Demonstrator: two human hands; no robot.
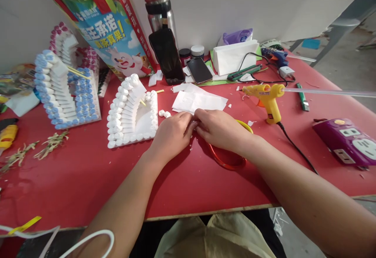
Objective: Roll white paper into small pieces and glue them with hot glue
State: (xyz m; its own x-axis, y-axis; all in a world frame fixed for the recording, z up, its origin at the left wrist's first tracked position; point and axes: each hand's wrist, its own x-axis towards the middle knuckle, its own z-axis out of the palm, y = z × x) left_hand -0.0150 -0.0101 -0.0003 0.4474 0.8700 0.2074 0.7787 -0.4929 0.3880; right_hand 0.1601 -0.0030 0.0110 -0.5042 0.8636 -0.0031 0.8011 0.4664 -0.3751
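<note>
My left hand (172,134) and my right hand (220,128) meet fingertip to fingertip over the red table (88,172), both pinched on something small that I cannot make out. White paper sheets (198,100) lie just beyond the fingers. Under my right wrist lie scissors with red and yellow handles (227,160). A white foam staircase model (132,113) stands left of my left hand, with two small white balls (164,113) beside it.
A yellow glue gun (267,97) with a long clear stick stands at the right, its cord trailing forward. A purple power strip (346,140) is at far right. Blue and pink staircase models (66,89), a flask, two phones (182,62) and a tissue box (235,56) line the back.
</note>
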